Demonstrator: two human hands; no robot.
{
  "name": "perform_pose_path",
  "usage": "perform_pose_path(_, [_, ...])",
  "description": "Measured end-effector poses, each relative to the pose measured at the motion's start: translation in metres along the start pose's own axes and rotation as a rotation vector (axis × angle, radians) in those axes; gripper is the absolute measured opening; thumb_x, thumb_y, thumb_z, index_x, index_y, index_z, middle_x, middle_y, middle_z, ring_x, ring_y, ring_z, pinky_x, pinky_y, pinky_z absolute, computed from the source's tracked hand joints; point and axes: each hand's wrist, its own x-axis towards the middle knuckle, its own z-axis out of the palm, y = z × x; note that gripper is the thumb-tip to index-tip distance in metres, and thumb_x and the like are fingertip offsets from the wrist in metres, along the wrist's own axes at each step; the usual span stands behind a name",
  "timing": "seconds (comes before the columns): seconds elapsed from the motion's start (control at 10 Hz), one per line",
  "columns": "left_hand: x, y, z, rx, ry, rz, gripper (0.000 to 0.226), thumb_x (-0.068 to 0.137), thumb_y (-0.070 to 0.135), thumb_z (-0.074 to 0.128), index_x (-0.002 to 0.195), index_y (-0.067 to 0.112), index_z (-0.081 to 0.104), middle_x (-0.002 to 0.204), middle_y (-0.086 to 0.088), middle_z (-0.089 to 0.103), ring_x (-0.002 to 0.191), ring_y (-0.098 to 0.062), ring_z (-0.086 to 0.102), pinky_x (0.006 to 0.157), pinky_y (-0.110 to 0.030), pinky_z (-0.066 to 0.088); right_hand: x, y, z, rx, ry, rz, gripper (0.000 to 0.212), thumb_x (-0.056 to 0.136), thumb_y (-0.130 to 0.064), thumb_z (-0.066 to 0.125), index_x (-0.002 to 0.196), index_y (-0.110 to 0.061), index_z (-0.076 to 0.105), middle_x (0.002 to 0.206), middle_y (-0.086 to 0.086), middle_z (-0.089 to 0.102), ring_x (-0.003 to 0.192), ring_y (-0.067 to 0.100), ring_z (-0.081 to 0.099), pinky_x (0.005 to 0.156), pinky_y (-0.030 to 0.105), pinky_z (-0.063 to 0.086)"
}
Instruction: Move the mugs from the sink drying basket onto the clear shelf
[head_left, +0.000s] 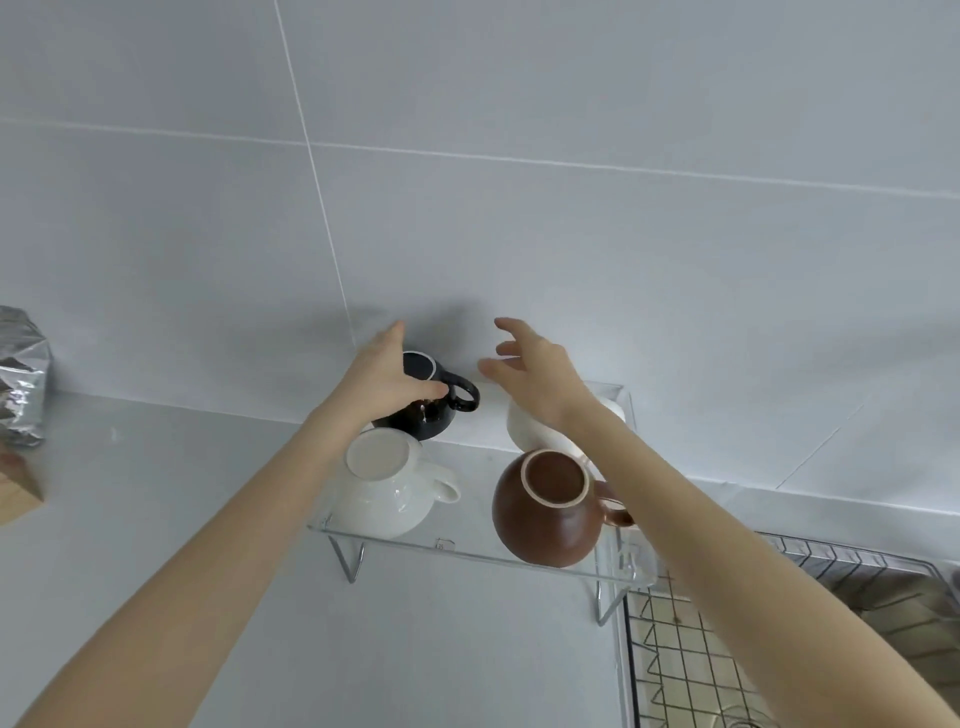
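A clear shelf (467, 548) on metal legs stands against the tiled wall. Upside down on it are a white mug (387, 493) at the front left, a brown mug (545, 512) at the front right, a black mug (434, 410) at the back left and a second white mug (530, 434) at the back right. My left hand (384, 376) wraps around the black mug's body, its handle pointing right. Above the back-right white mug hovers my right hand (535, 374), fingers spread and holding nothing. The wire drying basket (691, 654) lies at the lower right, over the sink.
A crinkled silver foil bag (21, 379) stands on the grey counter at the far left, with a wooden block (18, 491) below it. The tiled wall rises directly behind the shelf.
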Motion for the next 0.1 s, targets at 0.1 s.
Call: perform_pose_path(0.1, [-0.0142,0.0358,-0.0034,-0.024,0.032,0.112,0.084,0.075,0.030,0.070,0.142,0.012,0.023,0.151,-0.008,0.030,0.138,-0.023,0.029,0.103,-0.029,0.028,-0.0429,-0.0213,-0.0405,0.183,0.172,-0.130,0.039,0.089,-0.020,0.055,0.127,-0.017,0.048,0.120,0.010,0.061,0.099,0.017,0.060,0.084,0.022,0.047])
